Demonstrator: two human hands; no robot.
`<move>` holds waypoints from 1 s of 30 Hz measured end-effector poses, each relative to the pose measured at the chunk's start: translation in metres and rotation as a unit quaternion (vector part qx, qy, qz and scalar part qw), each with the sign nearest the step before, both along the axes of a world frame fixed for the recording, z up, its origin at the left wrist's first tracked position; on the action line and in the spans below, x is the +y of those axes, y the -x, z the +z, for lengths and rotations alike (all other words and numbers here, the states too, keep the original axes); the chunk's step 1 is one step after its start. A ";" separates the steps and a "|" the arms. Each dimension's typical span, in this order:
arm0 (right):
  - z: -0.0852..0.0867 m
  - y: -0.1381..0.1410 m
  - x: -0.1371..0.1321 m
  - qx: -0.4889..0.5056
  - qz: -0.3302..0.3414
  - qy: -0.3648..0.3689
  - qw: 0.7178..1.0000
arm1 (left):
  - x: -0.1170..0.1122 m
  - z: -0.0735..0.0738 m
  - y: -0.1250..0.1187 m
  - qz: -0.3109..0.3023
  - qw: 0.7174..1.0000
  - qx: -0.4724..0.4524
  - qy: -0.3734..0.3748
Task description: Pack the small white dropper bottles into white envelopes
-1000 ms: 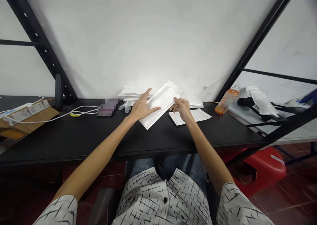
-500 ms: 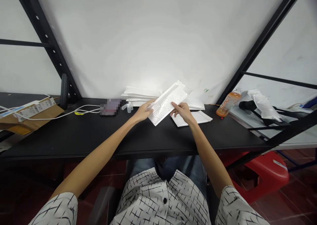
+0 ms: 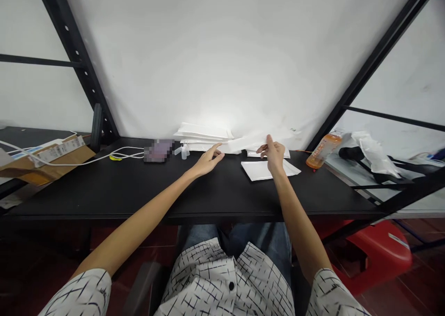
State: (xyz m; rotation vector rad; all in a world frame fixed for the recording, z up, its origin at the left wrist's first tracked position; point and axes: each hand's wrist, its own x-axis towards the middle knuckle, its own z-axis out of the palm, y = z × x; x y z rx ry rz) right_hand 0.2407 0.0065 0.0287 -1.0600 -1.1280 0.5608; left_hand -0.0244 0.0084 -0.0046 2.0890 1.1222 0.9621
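Observation:
My right hand (image 3: 273, 154) pinches a white padded mailer (image 3: 253, 141) near its right end. The mailer is held almost edge-on, low over the table, with its left end by a stack of white mailers (image 3: 202, 133). My left hand (image 3: 207, 162) lies open on the black table (image 3: 104, 195), its fingertips just below that left end, holding nothing. A flat white mailer (image 3: 259, 170) lies under my right wrist.
A small clear bottle (image 3: 184, 151) and a blurred phone (image 3: 159, 150) stand left of the stack. An orange drink bottle (image 3: 323, 151) lies at the right, and a cardboard box (image 3: 52, 156) with a white cable (image 3: 86, 162) sits at the left. Black shelf uprights frame the table.
The mailer has left my left hand and swung from a steep diagonal to nearly level in my right hand. My left hand has opened and moved left, and my right hand has moved right.

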 end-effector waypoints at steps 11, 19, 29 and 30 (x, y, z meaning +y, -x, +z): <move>0.006 -0.080 0.060 0.131 -0.076 0.114 0.982 | -0.020 -0.016 -0.022 -0.074 0.956 0.228 -0.169; -0.006 -0.074 0.066 0.192 -0.074 0.179 0.962 | -0.019 -0.023 -0.017 -0.077 0.952 0.240 -0.175; -0.010 -0.091 0.040 0.000 -0.079 0.203 0.976 | -0.018 -0.020 -0.017 -0.076 0.952 0.243 -0.167; -0.011 -0.094 0.034 -0.062 -0.090 0.216 0.970 | -0.017 -0.021 -0.016 -0.074 0.953 0.245 -0.164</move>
